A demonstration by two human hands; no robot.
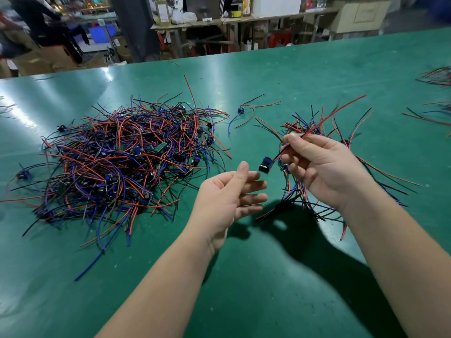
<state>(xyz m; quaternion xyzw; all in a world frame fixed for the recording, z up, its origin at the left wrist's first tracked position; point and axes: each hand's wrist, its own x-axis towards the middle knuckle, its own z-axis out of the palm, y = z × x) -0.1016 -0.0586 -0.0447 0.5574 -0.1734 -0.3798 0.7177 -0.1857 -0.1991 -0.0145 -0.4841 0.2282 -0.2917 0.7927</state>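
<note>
My right hand (322, 169) pinches the red and black wires of a small wired module (264, 164), which dangles to the left of the fingers above the table. The wires (341, 109) stick up and to the right past the hand. My left hand (231, 198) hovers just below and left of the module, palm turned inward, fingers relaxed and holding nothing. A big tangled pile of red, blue and black wired modules (122, 162) lies at the left. A smaller bunch of the same parts (305, 125) lies under and behind my right hand.
The green table (244, 276) spreads across the view. One loose wired module (241, 111) lies between the piles. More wires (434, 76) lie at the far right edge. Beyond the table's far edge stand benches, boxes and a person at the back left.
</note>
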